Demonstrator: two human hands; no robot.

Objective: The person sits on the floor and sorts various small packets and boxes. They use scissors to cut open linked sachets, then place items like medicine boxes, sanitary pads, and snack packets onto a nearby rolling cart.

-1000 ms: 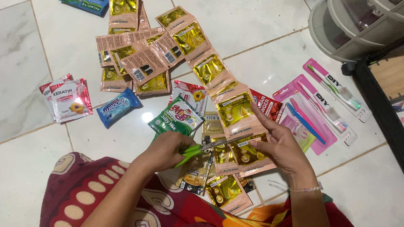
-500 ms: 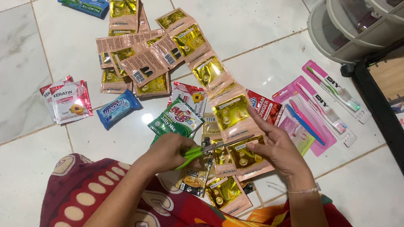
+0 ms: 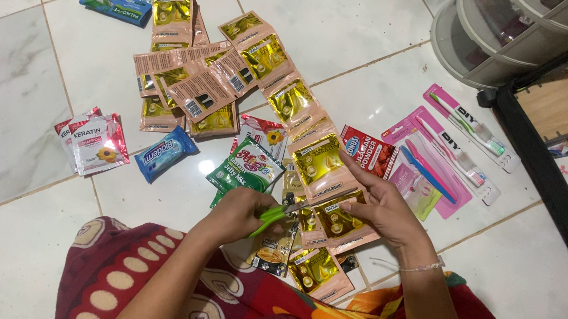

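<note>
The left hand [image 3: 241, 212] is curled tight around the green handles of a pair of scissors [image 3: 277, 214], forearm angled up from the lap, blades pointing right into a strip of gold and pink sachets [image 3: 322, 164]. The right hand [image 3: 382, 209] pinches that strip at its near end, fingers spread flat over a sachet, wrist bent inward. The strip runs away from the hands up-left across the white tiled floor [image 3: 11, 105].

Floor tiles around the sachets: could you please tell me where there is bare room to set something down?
Bare tile lies left of the red-and-white sachets, and more between the gold sachet strip and the grey rack. It is crowded around the left hand, right hand and toothbrush packs.
</note>
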